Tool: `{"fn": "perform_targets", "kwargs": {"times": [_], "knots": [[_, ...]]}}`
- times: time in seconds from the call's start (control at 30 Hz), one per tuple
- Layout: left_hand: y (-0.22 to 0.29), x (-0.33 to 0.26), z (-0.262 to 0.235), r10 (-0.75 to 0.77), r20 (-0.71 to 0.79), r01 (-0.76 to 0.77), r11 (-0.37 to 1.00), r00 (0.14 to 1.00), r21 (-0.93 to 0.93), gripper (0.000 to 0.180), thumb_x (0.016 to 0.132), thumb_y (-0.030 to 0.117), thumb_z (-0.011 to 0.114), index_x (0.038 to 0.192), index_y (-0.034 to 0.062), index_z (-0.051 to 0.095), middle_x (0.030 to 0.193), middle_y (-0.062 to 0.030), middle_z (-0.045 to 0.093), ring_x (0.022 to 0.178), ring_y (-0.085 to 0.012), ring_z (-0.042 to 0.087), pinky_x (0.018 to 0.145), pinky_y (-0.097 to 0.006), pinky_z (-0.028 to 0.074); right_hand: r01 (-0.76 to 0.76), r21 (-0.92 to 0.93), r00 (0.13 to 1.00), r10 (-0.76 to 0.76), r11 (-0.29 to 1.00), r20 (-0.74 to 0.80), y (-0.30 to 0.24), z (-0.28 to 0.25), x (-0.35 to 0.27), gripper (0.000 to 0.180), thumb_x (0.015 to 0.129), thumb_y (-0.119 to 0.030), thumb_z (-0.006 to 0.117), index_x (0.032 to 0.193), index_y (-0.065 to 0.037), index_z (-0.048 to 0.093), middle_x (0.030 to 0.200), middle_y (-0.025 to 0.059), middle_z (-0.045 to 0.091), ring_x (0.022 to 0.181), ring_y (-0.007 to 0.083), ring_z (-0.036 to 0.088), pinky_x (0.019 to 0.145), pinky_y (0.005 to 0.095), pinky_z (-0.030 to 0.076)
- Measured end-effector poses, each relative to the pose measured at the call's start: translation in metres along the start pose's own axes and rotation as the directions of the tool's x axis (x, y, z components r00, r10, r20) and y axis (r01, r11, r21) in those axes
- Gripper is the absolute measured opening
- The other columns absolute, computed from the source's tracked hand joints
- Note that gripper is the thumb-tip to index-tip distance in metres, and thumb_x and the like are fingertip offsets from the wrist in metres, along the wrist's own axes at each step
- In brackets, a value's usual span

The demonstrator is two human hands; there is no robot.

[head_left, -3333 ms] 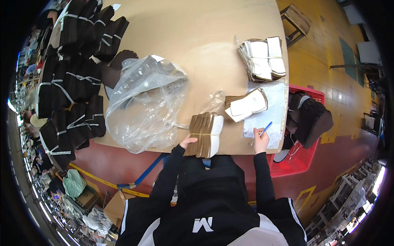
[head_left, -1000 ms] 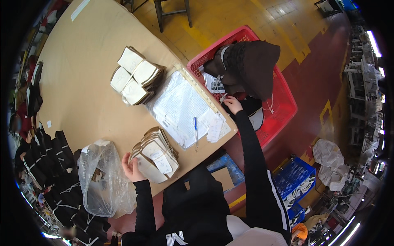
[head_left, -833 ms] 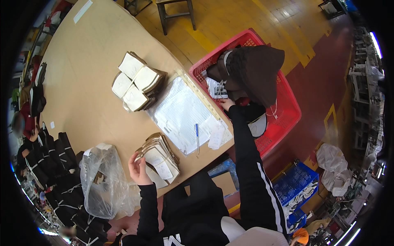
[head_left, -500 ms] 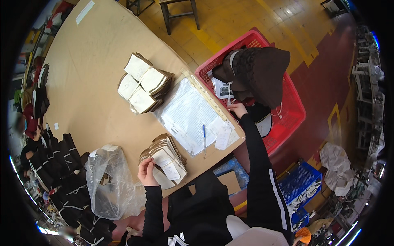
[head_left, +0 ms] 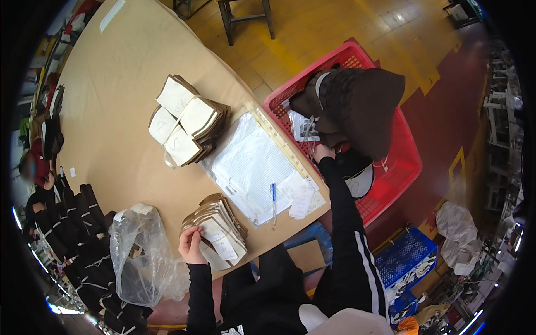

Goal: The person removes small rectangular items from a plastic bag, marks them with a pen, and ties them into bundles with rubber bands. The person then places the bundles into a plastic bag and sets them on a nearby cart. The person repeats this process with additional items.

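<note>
My left hand [head_left: 192, 244] is at the near left edge of a bundle of brown and cream fabric pieces [head_left: 215, 223]. Its thumb and fingers are closed in a pinch at the bundle's edge. A white label [head_left: 224, 247] with handwriting lies on that bundle. On my right, my other arm reaches over the table's edge into a red plastic basket [head_left: 414, 159]. There my right hand [head_left: 322, 153] is curled beside dark brown fabric bundles [head_left: 368, 106]; what its fingertips hold is hidden. A clear plastic packet [head_left: 301, 127] lies just beyond that hand.
Tied cream and brown pieces [head_left: 181, 120] sit on the table [head_left: 123, 84]. Plastic-covered papers [head_left: 251, 173] and a blue pen [head_left: 274, 192] lie between the bundles. A clear bag [head_left: 139, 257] and dark tied bundles [head_left: 84, 262] are at left; a blue crate [head_left: 405, 257] stands at right.
My right hand has moved slightly nearer and deeper among the basket's contents, its fingers now more curled. My left hand stays at the bundle's edge. The whole view has shifted a little.
</note>
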State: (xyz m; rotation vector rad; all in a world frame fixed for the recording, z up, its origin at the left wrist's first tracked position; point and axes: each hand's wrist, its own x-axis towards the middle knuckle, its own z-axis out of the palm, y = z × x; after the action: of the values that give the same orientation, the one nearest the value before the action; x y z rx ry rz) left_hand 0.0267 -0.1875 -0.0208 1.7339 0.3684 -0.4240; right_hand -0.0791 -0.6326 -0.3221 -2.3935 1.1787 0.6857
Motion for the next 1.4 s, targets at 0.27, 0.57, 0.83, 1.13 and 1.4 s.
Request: {"fn": "perform_targets", "kwargs": {"times": [0.27, 0.57, 0.83, 1.13, 1.4], "knots": [[0.029, -0.005, 0.023, 0.068, 0.068, -0.069, 0.998, 0.995, 0.012, 0.012, 0.089, 0.0, 0.055, 0.098, -0.0027, 0.062, 0.092, -0.0081, 0.065, 0.083, -0.0131, 0.06, 0.081, -0.026, 0.046, 0.13, 0.96, 0.957, -0.283, 0.248, -0.057, -0.026, -0.076, -0.1, 0.017, 0.089, -0.012, 0.053, 0.081, 0.002, 0.057, 0.071, 0.0039, 0.054, 0.068, 0.0105, 0.051, 0.064, 0.026, 0.041], [0.094, -0.044, 0.067, 0.501, 0.657, -0.773, 0.6, 0.564, 0.206, 0.049, 0.079, 0.002, 0.061, 0.127, 0.0037, 0.049, 0.128, -0.0157, 0.052, 0.13, -0.0307, 0.04, 0.108, -0.044, 0.026, 0.641, 0.697, 0.401, -0.915, 0.32, 0.051, -0.153, -0.231, -0.297, 0.013, 0.081, -0.008, 0.057, 0.073, 0.001, 0.054, 0.068, 0.0135, 0.056, 0.063, 0.0279, 0.057, 0.059, 0.034, 0.044], [0.093, -0.056, -0.067, 0.045, 0.622, -0.204, 0.961, 0.782, 0.186, 0.012, 0.089, 0.008, 0.06, 0.092, -0.0011, 0.067, 0.083, -0.0085, 0.068, 0.079, -0.0156, 0.063, 0.074, -0.026, 0.049, 0.331, 0.876, 0.506, -0.849, 0.35, 0.148, -0.181, -0.258, -0.314, 0.014, 0.08, -0.005, 0.053, 0.072, 0.005, 0.059, 0.069, 0.008, 0.057, 0.063, 0.0151, 0.055, 0.063, 0.0261, 0.043], [-0.082, -0.014, -0.141, -0.024, 0.237, -0.086, 0.893, 0.971, 0.441, 0.02, 0.089, 0.017, 0.059, 0.093, -0.0003, 0.068, 0.081, -0.0124, 0.067, 0.073, -0.0185, 0.063, 0.068, -0.029, 0.048, -0.257, 0.781, 0.865, -0.224, 0.569, 0.448, -0.184, -0.111, -0.277, 0.024, 0.081, -0.011, 0.047, 0.063, 0.002, 0.055, 0.066, 0.0094, 0.061, 0.061, 0.0151, 0.057, 0.055, 0.0253, 0.045], [-0.144, 0.003, -0.093, -0.491, 0.109, 0.497, 0.801, 0.864, -0.334, 0.024, 0.096, 0.019, 0.049, 0.085, 0.005, 0.064, 0.071, 0.001, 0.059, 0.047, -0.0043, 0.037, 0.041, -0.02, 0.028, -0.453, 0.844, 0.869, -0.067, 0.288, 0.49, -0.206, -0.04, -0.288, 0.023, 0.084, -0.02, 0.047, 0.063, -0.009, 0.044, 0.078, 0.0106, 0.059, 0.068, 0.0218, 0.061, 0.063, 0.0301, 0.053]]}}
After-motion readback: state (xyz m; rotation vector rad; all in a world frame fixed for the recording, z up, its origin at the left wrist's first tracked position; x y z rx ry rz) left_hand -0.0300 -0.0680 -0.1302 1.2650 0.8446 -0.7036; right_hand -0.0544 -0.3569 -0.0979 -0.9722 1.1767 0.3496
